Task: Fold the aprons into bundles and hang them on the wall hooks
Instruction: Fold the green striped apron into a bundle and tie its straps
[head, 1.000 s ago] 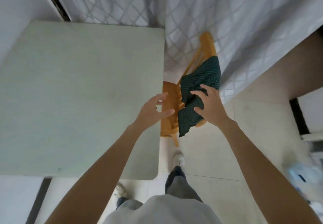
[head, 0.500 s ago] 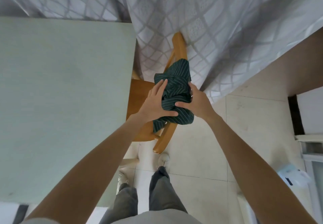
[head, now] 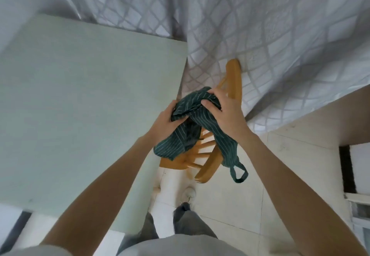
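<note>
Green striped apron [head: 193,113] is bunched up between my hands, left hand [head: 164,122] and right hand [head: 224,113] fingers both curled tight on it, with its loop [head: 238,172] dangling below my right fingers over the wooden chair [head: 206,164], table [head: 80,105] beside my left fingers.

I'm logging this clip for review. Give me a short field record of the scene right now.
apron: dark green, striped, bunched, held above the chair
left hand: grips the apron's left side
right hand: grips the apron's top
strap loop: hangs free below the right hand
chair: wooden, beside the table
table: pale green
curtain: white, diamond pattern, behind the chair
</note>
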Action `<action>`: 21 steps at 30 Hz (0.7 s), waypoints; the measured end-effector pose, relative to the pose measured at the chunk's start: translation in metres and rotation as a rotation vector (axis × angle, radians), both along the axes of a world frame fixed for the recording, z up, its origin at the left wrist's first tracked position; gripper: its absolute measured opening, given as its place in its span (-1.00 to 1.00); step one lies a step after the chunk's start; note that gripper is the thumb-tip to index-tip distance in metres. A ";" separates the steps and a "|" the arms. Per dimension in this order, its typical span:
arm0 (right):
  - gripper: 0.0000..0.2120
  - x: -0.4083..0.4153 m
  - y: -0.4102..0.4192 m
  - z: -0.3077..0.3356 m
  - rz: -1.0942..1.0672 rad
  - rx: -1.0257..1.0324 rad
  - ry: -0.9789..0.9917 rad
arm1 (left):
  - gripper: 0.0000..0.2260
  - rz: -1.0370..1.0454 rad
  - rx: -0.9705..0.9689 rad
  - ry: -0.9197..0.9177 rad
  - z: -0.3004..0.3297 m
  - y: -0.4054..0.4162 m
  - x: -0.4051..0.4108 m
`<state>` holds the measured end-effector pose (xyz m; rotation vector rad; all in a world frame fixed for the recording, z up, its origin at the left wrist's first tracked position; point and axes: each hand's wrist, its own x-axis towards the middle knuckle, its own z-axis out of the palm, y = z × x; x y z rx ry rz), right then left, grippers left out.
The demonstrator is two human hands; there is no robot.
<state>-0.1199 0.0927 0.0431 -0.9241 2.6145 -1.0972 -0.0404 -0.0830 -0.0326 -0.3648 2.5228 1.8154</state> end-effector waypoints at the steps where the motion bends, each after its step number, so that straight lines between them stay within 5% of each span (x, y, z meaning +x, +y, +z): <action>1: -0.71 0.007 -0.023 0.001 0.021 0.010 0.023 | -0.70 0.048 -0.023 0.018 0.006 -0.021 0.014; 6: -0.72 0.038 -0.123 -0.004 0.098 0.006 0.105 | -0.62 0.179 -0.154 0.107 0.020 -0.113 0.068; 14: -0.66 0.100 -0.289 -0.021 0.285 -0.009 0.260 | -0.40 0.152 -0.877 0.132 0.031 -0.285 0.166; 18: -0.70 0.121 -0.341 -0.040 0.420 0.056 0.464 | -0.25 0.087 -1.024 -0.059 0.025 -0.339 0.211; 21: -0.64 0.139 -0.352 -0.071 0.573 0.205 0.418 | -0.15 -0.016 -0.993 -0.240 0.005 -0.354 0.239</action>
